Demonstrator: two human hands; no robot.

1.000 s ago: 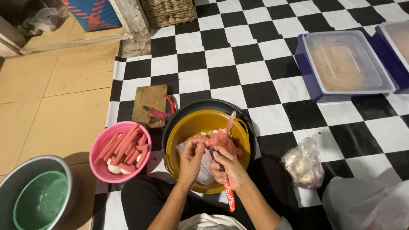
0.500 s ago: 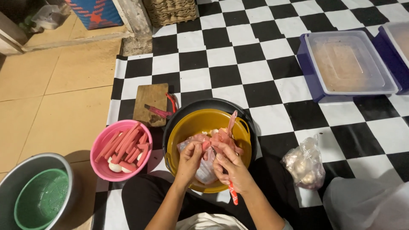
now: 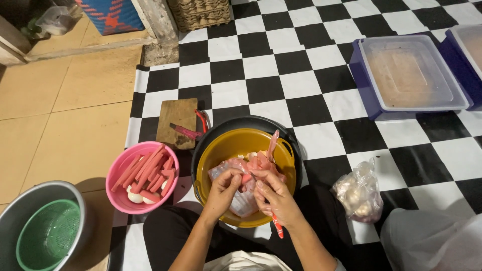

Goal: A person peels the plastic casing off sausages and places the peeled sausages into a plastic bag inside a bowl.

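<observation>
A yellow bowl (image 3: 228, 145) sits inside a black pan (image 3: 241, 122) on the checkered mat, right in front of my knees. Over it, my left hand (image 3: 224, 188) and my right hand (image 3: 273, 193) both pinch a pink sausage in its thin plastic wrapper (image 3: 247, 178). A clear bag of more sausages (image 3: 241, 203) lies in the bowl under my hands. A red strip of wrapper (image 3: 276, 228) dangles below my right hand. Another pink sausage (image 3: 271, 144) sticks up at the bowl's far side.
A pink bowl (image 3: 120, 197) of peeled sausages and white balls stands at left. Behind it lies a wooden board (image 3: 175, 116) with a pink knife (image 3: 185, 132). A metal basin with a green strainer (image 3: 47, 236), a bag of pale balls (image 3: 357, 193) and lidded tubs (image 3: 406, 75) surround me.
My hands have stayed over the yellow bowl, with the fingers shifting slightly on the sausage wrapper. Nothing else has moved.
</observation>
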